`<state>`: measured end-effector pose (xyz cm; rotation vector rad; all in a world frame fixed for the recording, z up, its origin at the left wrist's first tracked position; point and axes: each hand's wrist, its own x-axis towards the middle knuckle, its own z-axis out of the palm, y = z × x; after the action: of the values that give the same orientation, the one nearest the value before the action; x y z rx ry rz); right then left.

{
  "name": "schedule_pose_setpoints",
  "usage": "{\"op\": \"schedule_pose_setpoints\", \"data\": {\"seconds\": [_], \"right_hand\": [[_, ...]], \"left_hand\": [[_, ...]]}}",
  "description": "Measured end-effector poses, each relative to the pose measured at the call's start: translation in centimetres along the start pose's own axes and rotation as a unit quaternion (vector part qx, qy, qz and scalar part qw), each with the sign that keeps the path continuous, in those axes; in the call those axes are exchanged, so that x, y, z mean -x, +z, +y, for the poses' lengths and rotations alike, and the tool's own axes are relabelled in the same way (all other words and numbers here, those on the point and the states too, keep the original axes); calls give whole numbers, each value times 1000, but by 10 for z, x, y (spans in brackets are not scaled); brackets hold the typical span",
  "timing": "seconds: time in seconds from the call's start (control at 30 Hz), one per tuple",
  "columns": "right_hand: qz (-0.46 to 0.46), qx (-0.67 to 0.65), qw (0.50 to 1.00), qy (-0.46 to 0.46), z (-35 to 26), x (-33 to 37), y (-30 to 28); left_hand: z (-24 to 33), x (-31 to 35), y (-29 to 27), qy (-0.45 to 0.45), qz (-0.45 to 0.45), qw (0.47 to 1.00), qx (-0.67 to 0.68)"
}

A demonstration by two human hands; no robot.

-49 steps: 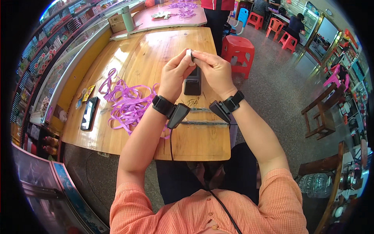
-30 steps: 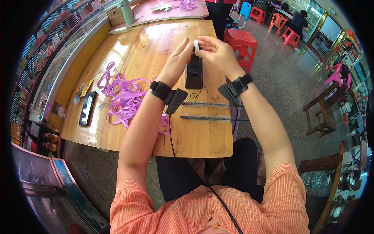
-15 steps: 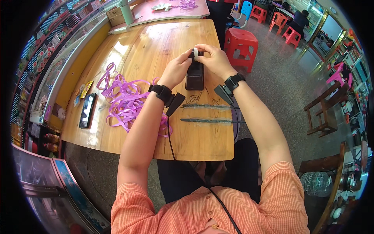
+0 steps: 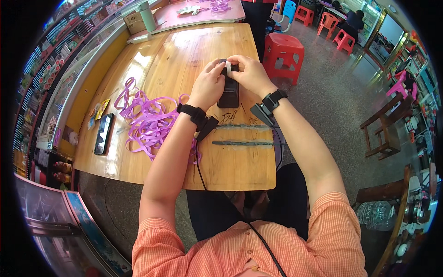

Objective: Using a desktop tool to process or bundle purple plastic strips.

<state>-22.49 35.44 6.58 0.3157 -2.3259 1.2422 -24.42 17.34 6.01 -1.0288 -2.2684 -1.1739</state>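
A black tape dispenser (image 4: pixel 228 96) stands upright on the wooden table, its far end between my hands. On that end sits a narrow white roll of tape (image 4: pixel 228 67), seen edge-on. My right hand (image 4: pixel 250 74) pinches the roll from the right with thumb and fingers. My left hand (image 4: pixel 207 86) is closed against the dispenser's left side, close to the roll; its fingertips are partly hidden. Black straps with small dark boxes are on both wrists. A heap of purple ribbon (image 4: pixel 150 122) lies by my left forearm.
Two dark strips (image 4: pixel 242 143) lie under clear tape at the near right of the table (image 4: pixel 230 171). A phone (image 4: pixel 104 134) and a small yellow packet (image 4: pixel 102 109) lie at the left. Cables hang from my wrists. A red stool (image 4: pixel 284 53) stands beyond the right edge.
Both hands have shifted slightly left and stay at the dispenser's far end. The white roll sits a little lower between them. The ribbon has not moved.
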Motion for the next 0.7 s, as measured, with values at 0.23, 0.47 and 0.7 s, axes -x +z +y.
{"op": "schedule_pose_setpoints", "data": {"seconds": [0.23,0.47,0.7], "right_hand": [[-19,50,998,-15,-5,2,-3],[-19,98,994,-48,-13,7,-9],[16,118,992,-43,-4,1,-15]], "left_hand": [[-5,-2,-4,21,-11,999,-33],[-3,-4,-6,-4,-33,999,-33],[4,-2,-4,-20,-16,1000,18]]}}
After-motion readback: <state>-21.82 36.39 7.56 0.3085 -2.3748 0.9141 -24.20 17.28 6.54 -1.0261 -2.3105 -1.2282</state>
